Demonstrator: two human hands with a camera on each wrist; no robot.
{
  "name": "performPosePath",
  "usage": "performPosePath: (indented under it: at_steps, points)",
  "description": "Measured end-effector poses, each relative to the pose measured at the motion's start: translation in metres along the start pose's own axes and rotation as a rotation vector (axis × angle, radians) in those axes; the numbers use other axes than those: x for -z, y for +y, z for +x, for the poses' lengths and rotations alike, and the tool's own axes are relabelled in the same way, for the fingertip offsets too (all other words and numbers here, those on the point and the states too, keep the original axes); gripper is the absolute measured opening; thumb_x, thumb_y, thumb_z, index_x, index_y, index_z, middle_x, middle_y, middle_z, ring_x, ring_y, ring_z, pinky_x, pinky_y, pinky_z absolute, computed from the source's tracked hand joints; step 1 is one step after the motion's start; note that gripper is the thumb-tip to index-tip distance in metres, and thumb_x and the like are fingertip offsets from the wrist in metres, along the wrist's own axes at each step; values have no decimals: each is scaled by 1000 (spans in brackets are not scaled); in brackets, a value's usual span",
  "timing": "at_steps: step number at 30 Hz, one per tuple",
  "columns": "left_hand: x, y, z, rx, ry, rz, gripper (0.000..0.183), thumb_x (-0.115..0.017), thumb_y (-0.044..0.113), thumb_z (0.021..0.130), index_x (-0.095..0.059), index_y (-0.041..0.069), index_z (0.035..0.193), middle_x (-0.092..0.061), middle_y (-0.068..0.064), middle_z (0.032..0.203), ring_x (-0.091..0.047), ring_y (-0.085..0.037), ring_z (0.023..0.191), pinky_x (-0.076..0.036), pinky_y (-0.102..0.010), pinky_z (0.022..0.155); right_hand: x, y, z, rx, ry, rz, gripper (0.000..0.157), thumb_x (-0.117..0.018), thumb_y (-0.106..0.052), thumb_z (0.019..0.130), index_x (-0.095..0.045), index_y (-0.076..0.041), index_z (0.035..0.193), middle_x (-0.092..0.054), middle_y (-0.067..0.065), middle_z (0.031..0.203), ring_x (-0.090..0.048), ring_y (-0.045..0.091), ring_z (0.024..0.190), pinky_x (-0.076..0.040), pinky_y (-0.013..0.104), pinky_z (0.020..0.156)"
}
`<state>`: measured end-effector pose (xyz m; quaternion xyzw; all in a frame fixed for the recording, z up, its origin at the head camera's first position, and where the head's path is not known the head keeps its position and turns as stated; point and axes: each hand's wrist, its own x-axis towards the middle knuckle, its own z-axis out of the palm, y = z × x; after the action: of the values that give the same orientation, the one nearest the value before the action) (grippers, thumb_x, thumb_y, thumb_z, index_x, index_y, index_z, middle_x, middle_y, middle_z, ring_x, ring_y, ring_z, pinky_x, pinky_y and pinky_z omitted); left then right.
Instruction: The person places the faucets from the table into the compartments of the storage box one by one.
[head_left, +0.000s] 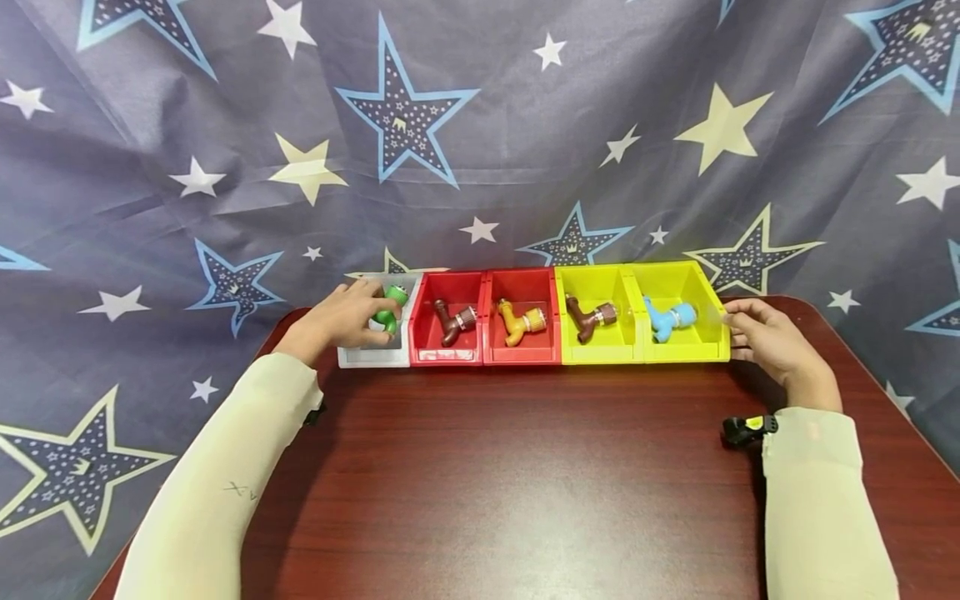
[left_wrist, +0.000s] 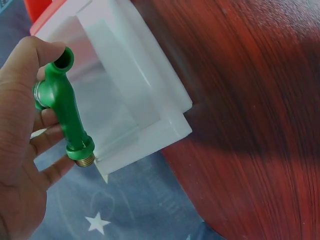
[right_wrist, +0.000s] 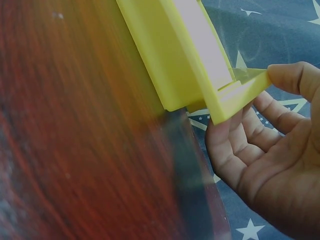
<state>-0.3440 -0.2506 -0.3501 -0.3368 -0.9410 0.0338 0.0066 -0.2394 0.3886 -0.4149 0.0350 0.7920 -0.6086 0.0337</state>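
My left hand [head_left: 348, 317] holds a green plastic tap [left_wrist: 65, 105] over the white bin [head_left: 375, 357] at the row's left end. In the left wrist view the thumb lies at the tap's spout, other fingers behind its body, and a brass-coloured threaded end points down. At the opposite end, my right hand [head_left: 776, 342] grips the outer side of the yellow bin [head_left: 708, 317], thumb at the rim [right_wrist: 250, 95] and curled fingers at the wall. Inside that bin lies a blue tap [head_left: 670, 319].
Between the end bins stand two red bins [head_left: 447, 283] and another yellow bin [head_left: 600, 354]. They hold a brown tap [head_left: 453, 322], a yellow tap [head_left: 521, 322] and a second brown tap [head_left: 590, 319]. A star-patterned cloth [head_left: 480, 200] hangs behind the dark red wooden table [head_left: 525, 467].
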Motion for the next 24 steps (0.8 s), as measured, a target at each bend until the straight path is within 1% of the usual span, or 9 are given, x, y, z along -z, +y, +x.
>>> performPosePath:
  at_steps: [5, 9, 14, 19, 24]
  points:
    - [-2, -4, 0, -23, 2, 15, 28, -76, 36, 85, -70, 28, 111, -51, -6, 109, -48, -30, 108, -38, -53, 90, 0, 1, 2, 4, -6, 13, 21, -50, -27, 109, -47, -12, 123, -57, -7, 99, -61, 12, 83, -56, 28, 74]
    - [-4, -8, 0, -48, -4, 30, 31, -79, 30, 85, -71, 23, 114, -52, -7, 109, -48, -31, 106, -40, -53, 91, 0, 1, 2, 8, -4, 9, 22, -49, -28, 109, -46, -12, 124, -57, -5, 102, -61, 12, 83, -57, 28, 75]
    - [-5, -11, -3, -103, 11, 32, 34, -81, 26, 83, -71, 19, 115, -52, -9, 107, -49, -31, 103, -43, -53, 89, 1, 2, 2, 13, -5, 19, 22, -49, -29, 109, -47, -12, 123, -56, -5, 104, -61, 11, 83, -57, 28, 75]
    - [-6, -14, -3, -167, 30, 53, 33, -81, 25, 81, -71, 19, 112, -53, -10, 106, -50, -31, 100, -45, -52, 85, 2, 3, 3, 10, 1, 24, 21, -49, -28, 109, -47, -12, 122, -57, -5, 103, -62, 11, 83, -57, 28, 74]
    - [-9, -18, -4, -227, 41, 90, 33, -82, 27, 81, -71, 20, 112, -54, -12, 109, -51, -31, 100, -46, -52, 86, 1, 3, 3, 14, -2, 19, 23, -48, -28, 109, -46, -10, 124, -56, -4, 103, -62, 11, 83, -57, 29, 74]
